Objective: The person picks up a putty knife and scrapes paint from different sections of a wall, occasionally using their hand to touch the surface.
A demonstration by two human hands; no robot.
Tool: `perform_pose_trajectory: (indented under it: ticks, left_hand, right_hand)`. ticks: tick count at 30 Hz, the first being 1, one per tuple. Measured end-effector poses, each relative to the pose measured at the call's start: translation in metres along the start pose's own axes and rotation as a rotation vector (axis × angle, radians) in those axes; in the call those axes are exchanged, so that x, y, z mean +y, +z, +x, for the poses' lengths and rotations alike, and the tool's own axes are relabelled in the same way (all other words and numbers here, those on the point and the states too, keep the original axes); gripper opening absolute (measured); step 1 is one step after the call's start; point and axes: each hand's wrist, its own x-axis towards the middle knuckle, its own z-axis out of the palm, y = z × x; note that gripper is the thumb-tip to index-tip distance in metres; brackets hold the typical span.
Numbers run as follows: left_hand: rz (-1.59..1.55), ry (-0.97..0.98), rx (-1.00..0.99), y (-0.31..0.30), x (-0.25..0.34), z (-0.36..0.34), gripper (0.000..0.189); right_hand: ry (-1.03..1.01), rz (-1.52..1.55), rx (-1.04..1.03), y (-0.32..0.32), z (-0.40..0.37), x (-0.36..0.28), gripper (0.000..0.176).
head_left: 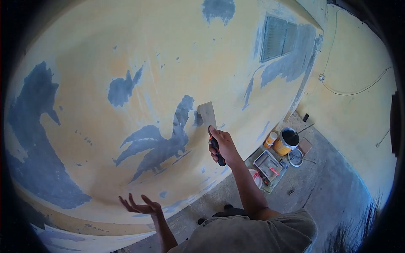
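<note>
My right hand [225, 148] is wrapped round the black and orange handle of a putty knife [207, 114]. Its wide, flat blade points up and overlaps the yellow wall [168, 80], beside a small grey patch. Left of the blade, a larger branching grey patch [162, 147] spreads over the wall. Low on the left, my left hand [143, 206] is held out with fingers spread and nothing in it, in front of the wall's lower part.
On the concrete floor [295, 198] at right stand a yellow bucket [282, 147] with a stick in it, an orange-and-white container [271, 140], a round pan [295, 157] and a paint tray [267, 165]. A louvred window [276, 38] sits upper right; a cable [350, 93] hangs on the side wall.
</note>
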Motion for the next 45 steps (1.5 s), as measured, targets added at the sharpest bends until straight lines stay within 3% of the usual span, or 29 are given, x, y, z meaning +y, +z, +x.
perform_pose_trajectory:
  ticks: [5, 8, 13, 15, 16, 18, 22, 24, 26, 28, 30, 34, 41, 45]
  left_hand:
    - [-0.262, 0.027, -0.103, 0.026, 0.042, -0.019, 0.036]
    - [-0.380, 0.006, -0.200, 0.030, 0.071, -0.029, 0.036]
    - [-0.483, -0.045, -0.318, 0.028, 0.096, -0.038, 0.021]
    - [-0.796, -0.301, -0.718, 0.027, 0.097, -0.044, 0.019]
    - [-0.724, -0.197, -0.818, 0.033, 0.100, -0.044, 0.024]
    - [-0.999, -0.681, -0.979, 0.041, 0.126, -0.044, 0.042]
    - [-1.244, -0.933, -1.030, 0.067, 0.158, -0.046, 0.062]
    - [-1.452, -1.164, -1.121, 0.089, 0.165, -0.059, 0.075]
    - [-1.598, -1.217, -1.118, 0.113, 0.176, -0.083, 0.076]
    - [-1.753, -1.269, -1.097, 0.122, 0.200, -0.088, 0.078]
    - [-1.948, -1.459, -1.035, 0.124, 0.230, -0.068, 0.071]
    - [-2.270, -1.671, -0.943, 0.142, 0.271, -0.050, 0.065]
    - [-2.246, -1.650, -0.745, 0.174, 0.289, -0.061, 0.061]
    - [-2.201, -1.635, -0.661, 0.174, 0.297, -0.067, 0.059]
  right_hand:
    - [-0.132, -0.076, 0.126, 0.006, 0.016, -0.020, 0.045]
    - [-0.188, 0.022, 0.078, 0.018, 0.027, -0.059, 0.044]
    - [-0.143, -0.039, 0.064, -0.011, 0.020, 0.023, 0.039]
    - [-0.112, -0.034, 0.020, -0.015, 0.011, 0.059, 0.037]
    - [-0.110, -0.043, -0.001, -0.016, 0.008, 0.070, 0.036]
    - [-0.083, 0.026, -0.067, -0.014, 0.005, 0.079, 0.034]
    - [-0.123, -0.088, -0.007, -0.011, 0.010, 0.080, 0.035]
    - [-0.234, -0.353, 0.054, -0.019, 0.010, 0.074, 0.033]
    - [-0.255, -0.417, 0.088, -0.025, 0.009, 0.064, 0.036]
    - [-0.295, -0.699, 0.189, -0.034, 0.007, 0.050, 0.036]
    - [-0.323, -0.873, 0.258, -0.040, 0.006, 0.032, 0.042]
    - [-0.443, -1.070, 0.215, -0.058, 0.012, 0.016, 0.036]
    - [-0.518, -1.156, 0.082, -0.055, 0.029, -0.006, 0.029]
    - [-0.426, -1.130, 0.033, -0.054, 0.023, -0.014, 0.032]
